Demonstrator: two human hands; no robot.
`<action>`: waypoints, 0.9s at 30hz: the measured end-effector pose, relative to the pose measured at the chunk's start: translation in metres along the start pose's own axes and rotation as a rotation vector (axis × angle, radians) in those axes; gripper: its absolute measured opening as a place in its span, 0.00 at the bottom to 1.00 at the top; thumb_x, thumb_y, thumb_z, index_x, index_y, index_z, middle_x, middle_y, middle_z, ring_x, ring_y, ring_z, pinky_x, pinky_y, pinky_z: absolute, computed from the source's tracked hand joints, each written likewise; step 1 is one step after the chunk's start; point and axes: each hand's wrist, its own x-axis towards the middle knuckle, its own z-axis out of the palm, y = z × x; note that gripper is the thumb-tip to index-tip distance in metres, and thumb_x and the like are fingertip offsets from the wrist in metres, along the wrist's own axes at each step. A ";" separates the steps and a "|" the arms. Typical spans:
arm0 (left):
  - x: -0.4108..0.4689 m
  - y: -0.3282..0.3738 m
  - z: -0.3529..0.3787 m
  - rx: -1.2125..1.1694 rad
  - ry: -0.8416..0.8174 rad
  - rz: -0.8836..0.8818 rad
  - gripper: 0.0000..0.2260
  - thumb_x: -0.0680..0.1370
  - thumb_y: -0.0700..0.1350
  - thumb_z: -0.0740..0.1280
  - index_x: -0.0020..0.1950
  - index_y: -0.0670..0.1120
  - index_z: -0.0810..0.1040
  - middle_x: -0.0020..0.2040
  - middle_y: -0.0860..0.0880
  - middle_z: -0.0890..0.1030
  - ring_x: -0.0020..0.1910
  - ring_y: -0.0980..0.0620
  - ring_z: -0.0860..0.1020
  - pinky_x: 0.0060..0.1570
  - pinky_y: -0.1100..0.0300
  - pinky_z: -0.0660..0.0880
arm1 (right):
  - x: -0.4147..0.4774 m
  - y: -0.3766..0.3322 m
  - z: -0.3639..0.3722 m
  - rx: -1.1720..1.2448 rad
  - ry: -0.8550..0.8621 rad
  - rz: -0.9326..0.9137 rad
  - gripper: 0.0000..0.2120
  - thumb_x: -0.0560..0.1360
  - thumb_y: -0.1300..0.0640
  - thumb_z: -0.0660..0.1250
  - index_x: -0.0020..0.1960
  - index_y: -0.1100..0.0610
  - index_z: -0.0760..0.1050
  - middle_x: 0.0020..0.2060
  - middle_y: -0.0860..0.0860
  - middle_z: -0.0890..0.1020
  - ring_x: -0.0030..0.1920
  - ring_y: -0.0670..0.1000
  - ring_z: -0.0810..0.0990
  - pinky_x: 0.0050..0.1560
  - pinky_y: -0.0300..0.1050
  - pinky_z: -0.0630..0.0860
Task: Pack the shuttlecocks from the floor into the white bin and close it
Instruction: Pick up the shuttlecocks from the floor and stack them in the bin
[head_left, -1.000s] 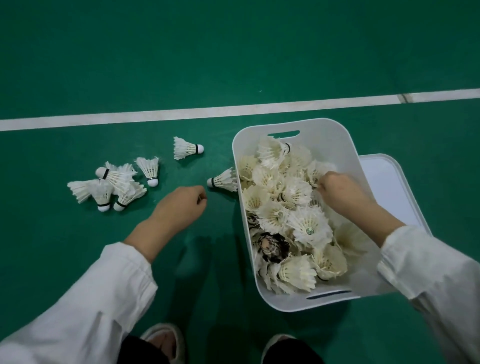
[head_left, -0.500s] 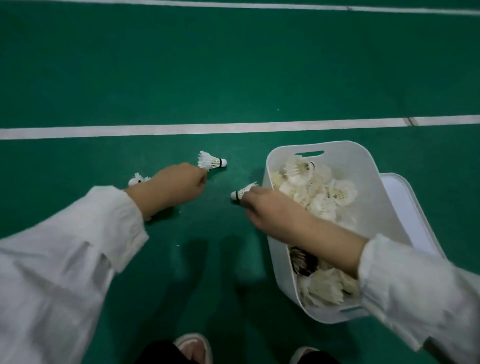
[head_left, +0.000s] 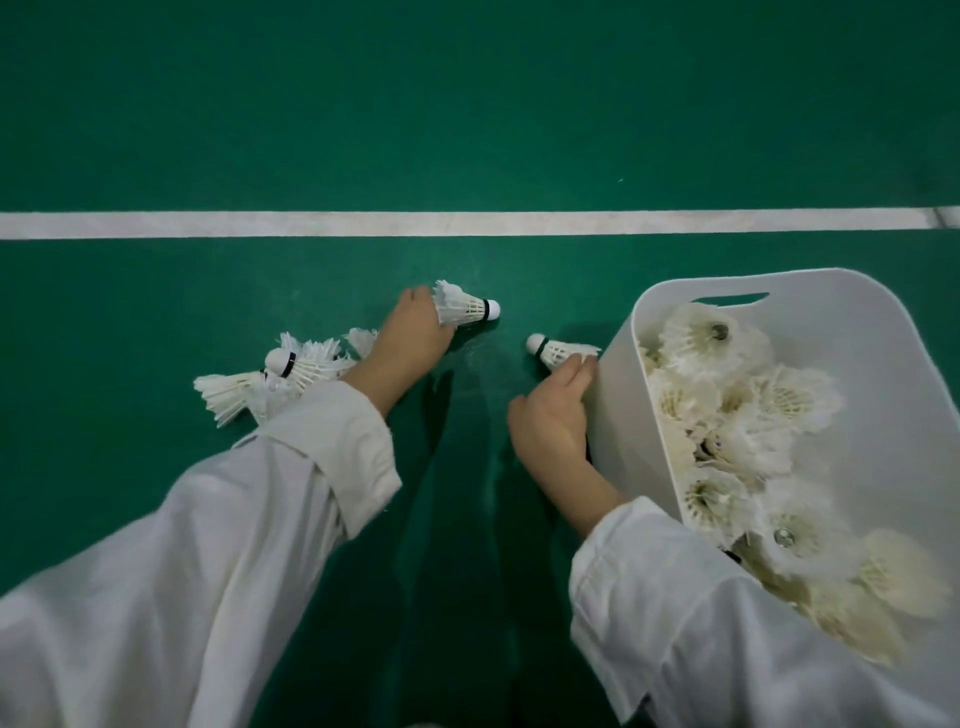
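Reaching in from 7 and 5 o'clock, knuckles up. Gripping far shuttlecock (head_left: 466, 307) with left hand (head_left: 410, 345); pinching near shuttlecock (head_left: 555, 352) with right hand (head_left: 550, 415), at 4 o'clock of left.

A green court floor (head_left: 467, 104) fills the view. A white painted line (head_left: 467, 224) runs straight across it from the left edge to the right edge. Close to the right edge a thin cross seam (head_left: 936, 218) breaks the line. A small pale speck (head_left: 621, 180) lies just beyond the line. Dark shadows (head_left: 441, 467) fall toward the near edge.
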 end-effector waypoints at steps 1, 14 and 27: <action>0.003 0.001 0.004 -0.078 0.017 -0.034 0.18 0.77 0.43 0.63 0.64 0.37 0.67 0.61 0.39 0.72 0.57 0.43 0.73 0.49 0.59 0.66 | 0.005 -0.003 0.002 -0.050 0.003 0.019 0.34 0.77 0.63 0.58 0.75 0.63 0.42 0.75 0.57 0.48 0.71 0.61 0.61 0.65 0.52 0.67; -0.070 -0.028 0.003 -0.468 0.054 0.042 0.05 0.80 0.46 0.57 0.49 0.46 0.70 0.43 0.46 0.80 0.41 0.48 0.79 0.46 0.50 0.76 | 0.026 -0.001 0.002 -0.245 0.018 -0.020 0.21 0.78 0.57 0.60 0.69 0.59 0.63 0.64 0.59 0.61 0.54 0.64 0.75 0.57 0.50 0.71; -0.147 -0.080 -0.059 0.449 0.105 -0.029 0.18 0.80 0.53 0.53 0.69 0.51 0.59 0.32 0.49 0.75 0.32 0.45 0.75 0.30 0.58 0.68 | -0.024 0.006 0.011 -0.004 -0.085 -0.297 0.11 0.74 0.61 0.65 0.56 0.58 0.69 0.43 0.57 0.82 0.44 0.59 0.80 0.47 0.54 0.77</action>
